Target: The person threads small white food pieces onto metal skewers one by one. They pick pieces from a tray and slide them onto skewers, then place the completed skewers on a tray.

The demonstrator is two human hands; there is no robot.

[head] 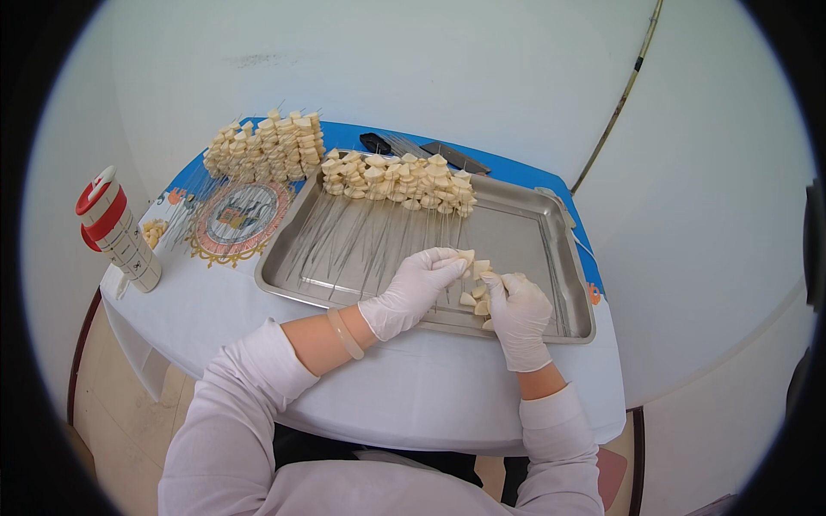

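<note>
My left hand, in a white glove, pinches a pale, wedge-shaped food piece over the front of a metal tray. Close to its right, my gloved right hand has its fingertips closed at more pale pieces; how many it grips, and whether a skewer runs through them, cannot be told. Another piece shows between the hands. Several loose pale wedges lie in the tray beside my right fingers. Along the tray's back edge rests a row of thin skewers loaded with pale pieces, their bare ends pointing towards me.
A taller pile of loaded skewers stands at the back left. A red-lidded bottle is at the table's left edge, by some yellowish scraps. Behind the tray lie bare skewers, a dark flat blade and a black object.
</note>
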